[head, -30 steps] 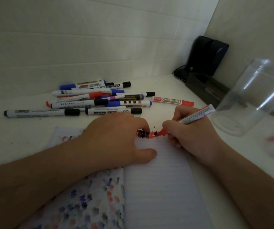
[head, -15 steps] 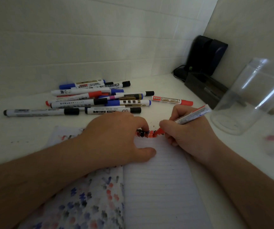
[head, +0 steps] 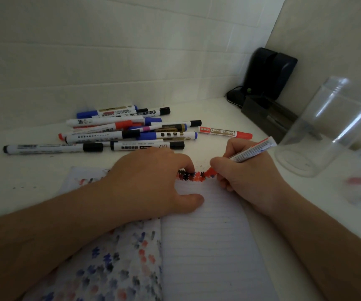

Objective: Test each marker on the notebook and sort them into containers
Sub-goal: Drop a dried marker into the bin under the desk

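Rightward along notebook [head: 207, 246] edge, red marker [head: 252, 152] crept

Notebook [head: 207, 246] centre-front; marker pile [head: 118, 131] at 11 o'clock behind it; clear container [head: 327, 131] at 2 o'clock; black holder [head: 268, 79] beyond, 1 o'clock.

The right hand [head: 249, 177] grips a red marker [head: 252, 152], its tip down at the top edge of the open notebook [head: 207, 246], among red and black scribbles [head: 199, 175]. The left hand [head: 151, 183] presses flat on the notebook. A pile of markers [head: 127, 131] lies beyond on the white table [head: 23, 181]. A clear container [head: 325, 129] stands to the right, a black device [head: 268, 74] in the far corner
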Available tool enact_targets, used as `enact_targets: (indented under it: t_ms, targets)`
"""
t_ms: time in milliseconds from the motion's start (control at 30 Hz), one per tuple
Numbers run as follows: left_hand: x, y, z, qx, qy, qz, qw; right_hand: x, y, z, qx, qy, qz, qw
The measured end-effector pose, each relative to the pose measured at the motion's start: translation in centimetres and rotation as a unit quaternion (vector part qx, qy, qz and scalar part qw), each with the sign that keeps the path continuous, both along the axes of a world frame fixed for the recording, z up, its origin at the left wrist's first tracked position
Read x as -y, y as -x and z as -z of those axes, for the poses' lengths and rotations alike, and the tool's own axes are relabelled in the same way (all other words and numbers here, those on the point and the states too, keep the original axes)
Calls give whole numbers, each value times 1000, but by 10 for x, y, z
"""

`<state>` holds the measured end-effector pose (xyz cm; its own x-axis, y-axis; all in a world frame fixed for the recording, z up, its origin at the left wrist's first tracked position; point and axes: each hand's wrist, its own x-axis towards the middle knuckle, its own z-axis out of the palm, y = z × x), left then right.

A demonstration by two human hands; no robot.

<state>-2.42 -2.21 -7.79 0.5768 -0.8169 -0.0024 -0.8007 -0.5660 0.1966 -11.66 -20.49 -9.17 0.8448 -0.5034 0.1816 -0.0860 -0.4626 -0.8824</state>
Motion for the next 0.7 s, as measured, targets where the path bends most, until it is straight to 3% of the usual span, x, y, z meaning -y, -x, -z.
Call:
enact_targets:
  t_ms: [233, 367, 533, 700]
  targets:
    - [-1, 0, 2, 1, 7, 4, 1000, 0, 2, -3, -18, 19, -18, 999]
    - [-4, 3, 1, -21, 54, 7, 998, 2, 3, -3, 31, -79, -17, 996]
    - [-6, -5, 8, -98, 237, -1, 967, 5, 7, -9, 76, -215, -85, 970]
    - [-6, -12, 10, -135, 284, -17, 949, 14, 13, -11, 109, -310, -132, 935]
